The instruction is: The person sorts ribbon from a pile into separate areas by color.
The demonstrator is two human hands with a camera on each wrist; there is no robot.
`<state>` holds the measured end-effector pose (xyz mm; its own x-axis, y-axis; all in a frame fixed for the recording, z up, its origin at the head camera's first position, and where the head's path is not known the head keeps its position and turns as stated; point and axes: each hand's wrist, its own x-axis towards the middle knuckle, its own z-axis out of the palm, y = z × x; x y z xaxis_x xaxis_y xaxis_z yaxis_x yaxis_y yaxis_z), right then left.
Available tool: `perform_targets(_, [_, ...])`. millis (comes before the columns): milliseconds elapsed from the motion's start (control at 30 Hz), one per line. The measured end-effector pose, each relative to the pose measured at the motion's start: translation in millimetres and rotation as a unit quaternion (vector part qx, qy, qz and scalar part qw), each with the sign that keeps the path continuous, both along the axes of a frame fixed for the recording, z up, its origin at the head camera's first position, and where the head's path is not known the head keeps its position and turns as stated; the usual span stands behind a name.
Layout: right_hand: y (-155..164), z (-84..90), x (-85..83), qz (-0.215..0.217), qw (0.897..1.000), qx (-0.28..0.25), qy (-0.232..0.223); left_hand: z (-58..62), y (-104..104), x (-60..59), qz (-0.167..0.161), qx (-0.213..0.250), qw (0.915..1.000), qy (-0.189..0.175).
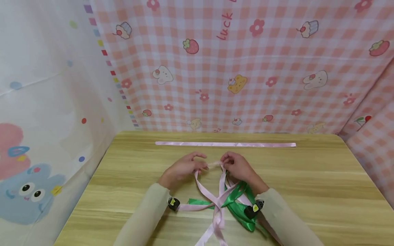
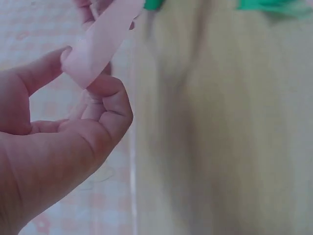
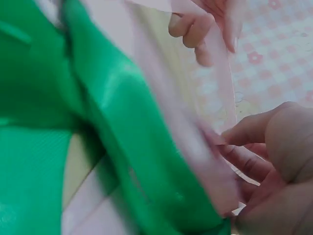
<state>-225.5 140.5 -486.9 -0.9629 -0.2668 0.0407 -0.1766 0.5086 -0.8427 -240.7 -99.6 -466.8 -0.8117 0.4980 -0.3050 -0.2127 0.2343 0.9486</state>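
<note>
nearest me, my two sleeves come in over the wooden table [image 1: 307,177], and between them the tails of a pink ribbon [image 1: 219,191] cross and trail back toward my body. under my right wrist lies a crumpled green ribbon [image 1: 240,201], and the pink tails run across it. just ahead of that, my left hand [image 1: 183,168] pinches the pink ribbon between thumb and curled forefinger; the left wrist view shows the strip folded over the fingertip. my right hand [image 1: 238,166] sits just beside it, fingers curled onto the same ribbon, the short stretch between the two grips held off the table. in the right wrist view the pinch is blurred, so i think thumb and forefinger close on the strip, but i can't make out more. beyond both hands, well apart from the grip, a second pink ribbon [image 1: 225,144] lies flat and straight across the far edge of the table, near the pink checked cloth [image 1: 277,68] hanging behind.
</note>
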Motion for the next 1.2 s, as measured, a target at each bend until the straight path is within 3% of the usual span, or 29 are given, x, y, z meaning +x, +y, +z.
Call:
perform_targets(100, [1.3,11.1,1.3,-0.004,0.999,-0.048,-0.014,16.2,-6.6,1.6,0.001,0.013,0.9999,0.009])
perform_targets(200, [1.5,28.6,5.2,0.007,0.991,-0.129,-0.039,33.6,-11.9,4.0,0.009,0.052,0.9984,0.019])
perform_targets(333, [1.0,56.9,14.7,0.035,0.967,-0.244,-0.071,53.1,-15.9,9.2,0.006,0.131,0.9908,0.033])
perform_targets(433, [1.1,73.5,21.4,0.070,0.952,-0.288,-0.083,64.6,-17.5,14.9,-0.013,0.174,0.9839,0.040])
perform_targets(500, [2.2,80.6,24.2,0.104,0.947,-0.290,-0.088,71.6,-19.2,19.5,-0.025,0.179,0.9823,0.048])
perform_targets(667, [10.8,91.1,27.9,0.199,0.951,-0.225,-0.071,88.0,-26.8,31.0,-0.036,0.158,0.9827,0.089])
perform_targets(800, [19.8,103.7,34.6,0.241,0.947,-0.199,-0.070,100.4,-32.7,39.3,-0.036,0.138,0.9830,0.116])
perform_targets(967, [33.1,128.9,50.3,0.244,0.944,-0.209,-0.074,110.3,-43.4,46.4,-0.038,0.080,0.9838,0.156])
perform_targets(1100, [49.3,146.0,60.8,0.217,0.955,-0.197,-0.044,114.4,-56.9,51.9,-0.045,0.021,0.9798,0.194])
perform_targets(1200, [64.2,153.4,67.8,0.198,0.961,-0.191,-0.022,116.7,-68.3,57.0,-0.069,-0.002,0.9723,0.223])
